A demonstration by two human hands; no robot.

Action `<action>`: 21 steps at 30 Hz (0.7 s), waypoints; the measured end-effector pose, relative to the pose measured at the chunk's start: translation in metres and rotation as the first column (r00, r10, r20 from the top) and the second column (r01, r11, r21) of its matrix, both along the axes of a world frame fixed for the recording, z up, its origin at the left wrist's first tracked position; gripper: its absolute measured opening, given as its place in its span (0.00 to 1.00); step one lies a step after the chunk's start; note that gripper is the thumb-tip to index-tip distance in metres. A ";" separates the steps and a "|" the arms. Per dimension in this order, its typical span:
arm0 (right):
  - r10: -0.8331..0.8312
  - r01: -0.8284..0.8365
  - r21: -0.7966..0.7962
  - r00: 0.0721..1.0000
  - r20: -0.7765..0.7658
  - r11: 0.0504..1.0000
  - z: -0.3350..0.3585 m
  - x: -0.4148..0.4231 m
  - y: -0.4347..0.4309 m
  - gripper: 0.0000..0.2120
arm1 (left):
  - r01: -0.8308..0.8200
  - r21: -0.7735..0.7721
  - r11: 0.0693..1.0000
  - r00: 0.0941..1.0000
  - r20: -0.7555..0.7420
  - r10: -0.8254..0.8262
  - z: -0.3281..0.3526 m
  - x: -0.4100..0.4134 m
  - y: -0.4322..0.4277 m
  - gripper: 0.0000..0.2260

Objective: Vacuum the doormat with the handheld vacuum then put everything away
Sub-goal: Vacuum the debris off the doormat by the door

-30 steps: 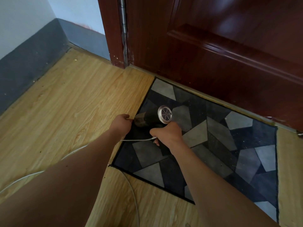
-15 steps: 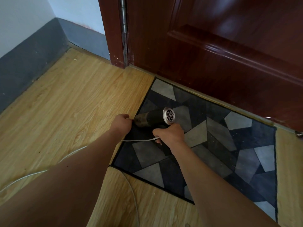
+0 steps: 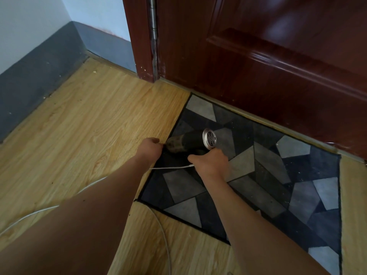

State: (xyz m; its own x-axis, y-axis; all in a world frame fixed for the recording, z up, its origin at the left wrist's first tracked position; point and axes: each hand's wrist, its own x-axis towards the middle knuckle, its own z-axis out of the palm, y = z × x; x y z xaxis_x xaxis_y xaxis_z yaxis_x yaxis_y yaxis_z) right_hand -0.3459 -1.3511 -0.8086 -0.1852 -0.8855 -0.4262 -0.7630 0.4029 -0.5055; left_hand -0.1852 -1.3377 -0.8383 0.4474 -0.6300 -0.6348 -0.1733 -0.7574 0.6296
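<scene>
Head view. Both bare forearms reach forward from the bottom edge. A white cord (image 3: pixel 170 167) lies on the wood floor (image 3: pixel 89 126): it loops beneath the left forearm, comes out between the two wrists and ends under the right hand.

Right hand (image 3: pixel 211 164): seen from the back, fingers wrapped tight round the handle of the vacuum (image 3: pixel 190 142), thumb pointing left. The handle itself is hidden inside the fist.

Left hand (image 3: pixel 150 148): fingers curled under, knuckles up, resting at the left edge of the doormat (image 3: pixel 268 165), just beside the vacuum's dusty front end. Whether the fingers pinch the mat edge or only press on it: cannot tell, as the fingertips are hidden.

Vacuum: dark barrel, lying nearly level over the mat's left part, front end toward the left hand, round silver grille at the rear facing right and up.

Doormat: grey and dark-blue angular patches, flat on the floor, far edge along the threshold of a dark red door (image 3: pixel 278 56). Pale specks show on its right part.

Far left: grey skirting (image 3: pixel 39 76) below a pale wall.
</scene>
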 end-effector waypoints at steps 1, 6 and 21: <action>-0.011 0.011 -0.013 1.000 -0.003 1.000 -0.002 0.001 0.002 0.27 | -0.004 -0.002 1.000 1.000 -0.001 0.004 0.000 0.001 0.000 0.19; -0.058 0.059 -0.038 0.997 0.043 0.998 -0.006 0.004 0.005 0.31 | -0.016 -0.016 1.000 1.000 -0.013 0.016 0.000 -0.002 -0.002 0.19; -0.170 0.151 0.111 0.968 0.184 0.982 -0.013 0.000 -0.001 0.35 | -0.089 -0.039 0.995 0.995 -0.051 0.087 -0.001 -0.004 -0.004 0.18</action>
